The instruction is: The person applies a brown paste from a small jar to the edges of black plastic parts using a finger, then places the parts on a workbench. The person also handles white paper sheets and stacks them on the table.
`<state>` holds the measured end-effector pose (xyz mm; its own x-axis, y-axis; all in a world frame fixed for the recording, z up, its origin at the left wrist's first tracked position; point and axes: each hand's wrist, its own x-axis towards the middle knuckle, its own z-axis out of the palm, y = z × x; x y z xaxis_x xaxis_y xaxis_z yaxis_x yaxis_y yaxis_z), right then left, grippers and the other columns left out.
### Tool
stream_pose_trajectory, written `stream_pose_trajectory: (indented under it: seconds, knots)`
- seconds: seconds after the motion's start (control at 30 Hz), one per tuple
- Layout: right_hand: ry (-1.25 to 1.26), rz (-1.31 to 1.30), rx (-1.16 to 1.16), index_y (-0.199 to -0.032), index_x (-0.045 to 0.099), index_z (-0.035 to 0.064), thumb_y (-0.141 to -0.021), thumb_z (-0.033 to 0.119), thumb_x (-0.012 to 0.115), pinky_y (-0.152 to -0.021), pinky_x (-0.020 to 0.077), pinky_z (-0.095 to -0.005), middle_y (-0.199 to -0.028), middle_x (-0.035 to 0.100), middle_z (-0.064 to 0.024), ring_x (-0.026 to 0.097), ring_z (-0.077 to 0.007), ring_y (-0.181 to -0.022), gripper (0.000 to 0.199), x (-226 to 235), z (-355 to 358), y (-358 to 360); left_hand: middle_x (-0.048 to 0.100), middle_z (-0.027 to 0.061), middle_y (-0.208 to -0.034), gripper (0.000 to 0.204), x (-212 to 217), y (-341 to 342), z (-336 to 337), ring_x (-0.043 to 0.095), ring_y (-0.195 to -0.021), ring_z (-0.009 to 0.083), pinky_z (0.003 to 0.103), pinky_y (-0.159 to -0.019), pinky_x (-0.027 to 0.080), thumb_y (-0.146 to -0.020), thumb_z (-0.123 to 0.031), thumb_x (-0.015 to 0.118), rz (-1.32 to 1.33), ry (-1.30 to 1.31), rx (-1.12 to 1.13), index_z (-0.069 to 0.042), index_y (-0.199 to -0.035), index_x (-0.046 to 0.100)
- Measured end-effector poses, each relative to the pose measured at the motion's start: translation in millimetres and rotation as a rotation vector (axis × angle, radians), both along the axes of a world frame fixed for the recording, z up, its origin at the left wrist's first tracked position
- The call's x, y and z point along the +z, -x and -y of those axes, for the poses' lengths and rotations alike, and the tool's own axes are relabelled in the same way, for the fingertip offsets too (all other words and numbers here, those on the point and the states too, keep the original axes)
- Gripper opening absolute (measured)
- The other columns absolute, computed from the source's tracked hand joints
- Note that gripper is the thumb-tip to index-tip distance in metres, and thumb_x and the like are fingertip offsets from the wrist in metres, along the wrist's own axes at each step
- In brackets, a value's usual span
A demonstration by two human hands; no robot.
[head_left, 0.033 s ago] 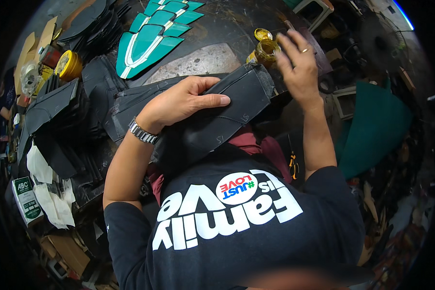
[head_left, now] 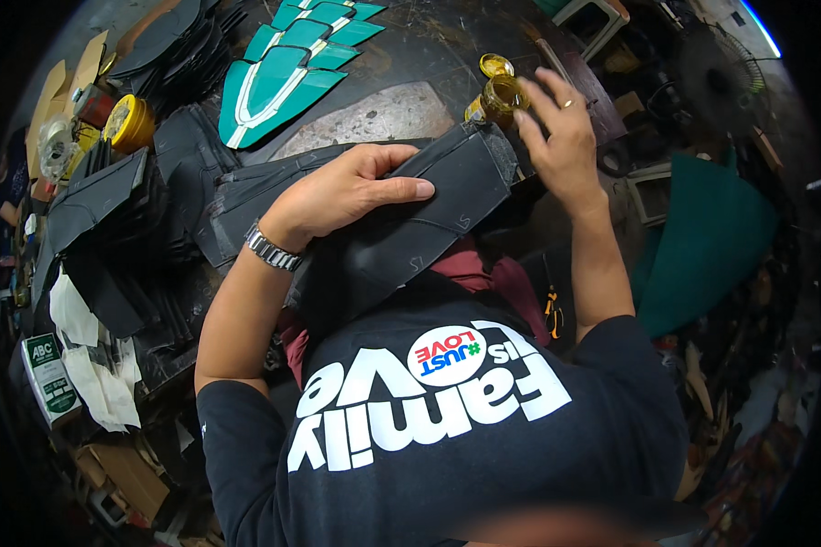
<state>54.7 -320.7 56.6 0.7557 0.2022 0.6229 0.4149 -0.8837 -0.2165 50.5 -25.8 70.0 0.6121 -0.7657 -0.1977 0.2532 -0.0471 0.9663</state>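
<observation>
My left hand (head_left: 360,193) is closed on a folded black panel (head_left: 438,205), which looks like leather or vinyl, with the thumb on top and the fingers curled behind its upper edge. Stitching and small pale marks show on the panel, which slants up to the right from my lap. Beside its upper right corner stands an uncapped jar (head_left: 500,98) of yellowish-brown stuff, maybe glue. My right hand (head_left: 564,137) is at the jar's right rim, its fingers bent and apart. Nothing shows between them. A round yellow-smeared lid (head_left: 496,66) lies behind the jar.
Stacks of black panels (head_left: 100,210) crowd the left side. Green pieces with white trim (head_left: 283,91) lie farther back, near a worn pale slab (head_left: 365,118). A yellow tub (head_left: 132,123) stands back left. At right are a green sheet (head_left: 702,246) and a fan (head_left: 716,77).
My right hand has shifted slightly down by the jar, and its fingers are less blurred. The left hand and the black panel stay almost where they were.
</observation>
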Motion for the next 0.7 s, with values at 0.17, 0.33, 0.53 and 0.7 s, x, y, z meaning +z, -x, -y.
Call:
stream_pose_trajectory:
  seconds: [0.17,0.33,0.53,0.7]
  knots:
    - [0.132,0.066,-0.019,-0.111,0.073,0.0056,-0.077,-0.004,0.062,-0.103,0.0432,-0.0421,-0.120,0.064,-0.0134,0.057,-0.0320,-0.117,0.037,5,-3,26,0.067,0.0048,-0.117,0.046,-16,-1,5,0.062,-0.099,0.0067,0.022,-0.088,0.052,-0.098,-0.015,0.065,-0.011,0.106,-0.013,0.003,-0.139,0.053]
    - [-0.602,-0.130,0.306,-0.128,0.065,0.0063,-0.079,-0.011,0.066,-0.094,0.0457,-0.0291,-0.117,0.066,-0.0079,0.062,-0.0175,-0.104,0.052,14,-25,47,0.065,0.0066,-0.123,0.052,-19,0,11,0.061,-0.105,0.0085,0.024,-0.093,0.051,-0.097,-0.012,0.066,0.023,0.115,-0.004,0.003,-0.143,0.048]
    - [-0.847,-0.397,0.448,-0.138,0.058,0.0077,-0.084,-0.010,0.068,-0.085,0.0486,-0.0240,-0.100,0.067,-0.0035,0.061,-0.0090,-0.093,0.058,1,-46,37,0.065,0.0065,-0.124,0.050,-22,8,13,0.060,-0.109,0.0091,0.024,-0.096,0.049,-0.097,-0.009,0.066,0.004,0.127,-0.031,0.003,-0.142,0.049]
    - [-0.682,-0.273,0.384,-0.138,0.057,0.0066,-0.086,-0.009,0.068,-0.084,0.0496,-0.0225,-0.090,0.067,-0.0018,0.061,-0.0080,-0.086,0.055,-6,-49,35,0.064,0.0060,-0.123,0.049,-25,12,10,0.059,-0.110,0.0091,0.025,-0.097,0.049,-0.097,-0.008,0.065,0.021,0.131,-0.013,0.003,-0.141,0.049]
